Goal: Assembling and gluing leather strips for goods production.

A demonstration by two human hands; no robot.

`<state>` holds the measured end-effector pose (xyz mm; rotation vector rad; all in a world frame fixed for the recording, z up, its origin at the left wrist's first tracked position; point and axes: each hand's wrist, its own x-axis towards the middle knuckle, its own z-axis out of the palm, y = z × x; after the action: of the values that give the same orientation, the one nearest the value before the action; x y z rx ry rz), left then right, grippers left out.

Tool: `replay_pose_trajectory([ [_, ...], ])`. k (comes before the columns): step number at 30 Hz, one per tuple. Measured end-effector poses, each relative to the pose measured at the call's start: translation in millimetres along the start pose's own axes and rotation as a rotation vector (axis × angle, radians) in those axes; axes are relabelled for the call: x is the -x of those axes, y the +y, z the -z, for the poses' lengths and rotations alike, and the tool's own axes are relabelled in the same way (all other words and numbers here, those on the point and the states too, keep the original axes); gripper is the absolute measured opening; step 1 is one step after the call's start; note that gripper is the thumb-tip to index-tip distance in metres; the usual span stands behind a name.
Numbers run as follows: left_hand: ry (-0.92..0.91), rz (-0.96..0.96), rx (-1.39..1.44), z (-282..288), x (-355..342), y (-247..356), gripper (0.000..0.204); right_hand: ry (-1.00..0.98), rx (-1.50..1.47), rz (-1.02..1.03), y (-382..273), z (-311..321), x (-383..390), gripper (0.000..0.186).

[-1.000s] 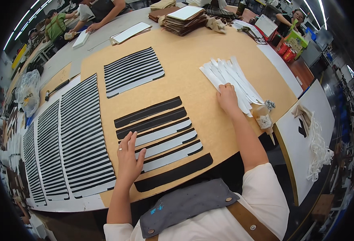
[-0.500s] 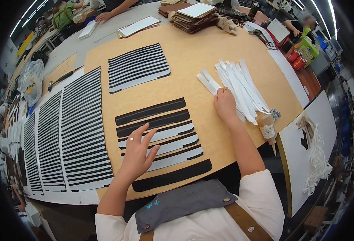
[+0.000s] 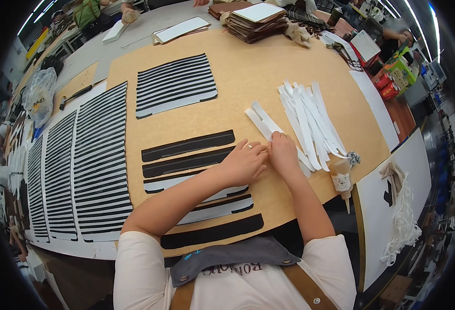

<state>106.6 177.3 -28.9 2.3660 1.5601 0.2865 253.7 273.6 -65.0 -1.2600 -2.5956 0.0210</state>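
Observation:
My right hand (image 3: 285, 154) is closed on a white strip (image 3: 262, 120) that lies slantwise on the tan board, its far end showing a slit-like gap. My left hand (image 3: 244, 163) has come up against it with bent fingers, its fingertips meeting those of the right hand; what they pinch, if anything, is hidden. Under my left forearm lies a column of black strips (image 3: 188, 145), some with a white backing or liner along them; the arm covers part of these. Beyond my right hand is a loose pile of white strips (image 3: 310, 121).
A glue bottle (image 3: 342, 180) with a long nozzle lies at the board's right edge. Striped black-and-white sheets (image 3: 101, 170) cover the left side, with another striped panel (image 3: 177, 85) farther back. A hammer (image 3: 75, 97), a plastic bag (image 3: 39, 98) and stacked brown pieces (image 3: 256, 26) stand around.
My left hand has moved right, from over the black strips to my right hand. My right hand has shifted slightly nearer, drawing the white strip away from the pile.

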Motion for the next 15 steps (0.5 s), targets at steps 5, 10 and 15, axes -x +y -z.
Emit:
replay_pose_trajectory([
  [5, -0.042, 0.017, -0.024, -1.9, 2.6, 0.3, 0.040, -0.058, -0.034, -0.060, 1.6, -6.3, -6.8, 0.017],
  [10, -0.013, 0.011, -0.014, -10.0, 8.8, -1.4, 0.039, -0.196, -0.524, -0.174, 13.7, 10.4, -9.6, 0.009],
  [15, 0.123, -0.041, -0.137, -27.9, -10.0, -5.3, 0.041, -0.394, -1.515, -0.563, 39.2, 29.5, 7.7, 0.015],
])
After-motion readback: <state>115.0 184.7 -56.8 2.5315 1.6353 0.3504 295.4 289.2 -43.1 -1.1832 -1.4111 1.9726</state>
